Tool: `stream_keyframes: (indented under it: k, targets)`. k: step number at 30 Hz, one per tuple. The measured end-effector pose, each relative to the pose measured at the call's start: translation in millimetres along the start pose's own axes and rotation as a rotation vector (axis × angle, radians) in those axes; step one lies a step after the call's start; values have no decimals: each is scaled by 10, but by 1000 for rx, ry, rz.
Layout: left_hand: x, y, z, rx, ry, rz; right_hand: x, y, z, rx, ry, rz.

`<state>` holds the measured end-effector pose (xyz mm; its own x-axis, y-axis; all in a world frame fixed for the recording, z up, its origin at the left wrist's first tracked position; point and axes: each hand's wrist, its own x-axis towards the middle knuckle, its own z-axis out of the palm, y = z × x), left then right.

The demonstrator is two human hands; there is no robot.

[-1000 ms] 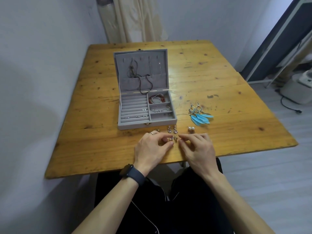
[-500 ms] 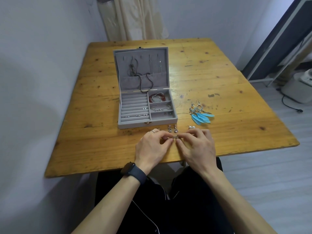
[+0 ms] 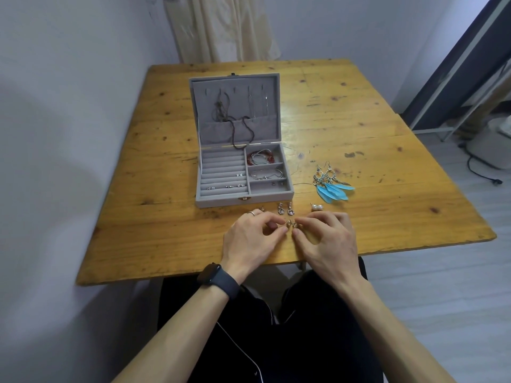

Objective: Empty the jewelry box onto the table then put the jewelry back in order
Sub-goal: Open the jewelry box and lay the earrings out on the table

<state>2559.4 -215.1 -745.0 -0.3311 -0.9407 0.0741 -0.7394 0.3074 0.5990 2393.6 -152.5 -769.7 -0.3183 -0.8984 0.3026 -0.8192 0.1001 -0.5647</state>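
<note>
The grey jewelry box [image 3: 221, 201] stands open on the wooden table [image 3: 359, 120], its lid upright with cord necklaces [image 3: 221, 111] hanging in it. Stud earrings [image 3: 232, 186] sit in the ring rolls; bracelets [image 3: 260, 158] fill the right compartments. In front of the box, my left hand [image 3: 253, 240] and my right hand [image 3: 330, 241] meet fingertip to fingertip, each pinching at a pair of small gold earrings [image 3: 291, 224] low over the table. A ring [image 3: 251, 213], silver drop earrings [image 3: 285, 209], pearl earrings [image 3: 317, 207] and blue feather earrings [image 3: 331, 187] lie loose on the table.
A wall runs along the table's left side and a curtain [image 3: 229, 29] hangs behind it. The table's front edge [image 3: 193, 272] is just below my hands. A dark watch [image 3: 217, 279] is on my left wrist. A white appliance with a cable [image 3: 497, 145] stands on the floor to the right.
Both hands have stayed in front of the box, fingertips closing in on the small gold earrings. The loose pieces on the table have not moved.
</note>
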Motion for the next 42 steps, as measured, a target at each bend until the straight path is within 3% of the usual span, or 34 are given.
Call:
stream_keyframes:
  k: [10, 16, 20, 28, 33, 38, 42]
  targets:
    - [16, -59, -134, -132, -24, 45, 63, -36, -87, 12, 19, -35]
    - [226, -240, -611, -180, 137, 78, 343, -260, -124, 83, 66, -107]
    - [574, -424, -859, -51, 202, 59, 693, -522, -68, 57, 21, -165]
    - [1086, -467, -896, 300, -6, 57, 1291, -849, 314, -111, -161, -261]
    - [1136, -562, -925, 238, -67, 46, 1411, -926, 459, -252, -278, -314]
    - [1131, -611, -935, 165, -84, 39, 1437, -948, 445, -294, -287, -403]
    - [1139, -611, -935, 158, -80, 43, 1472, -993, 435, -317, -354, -363]
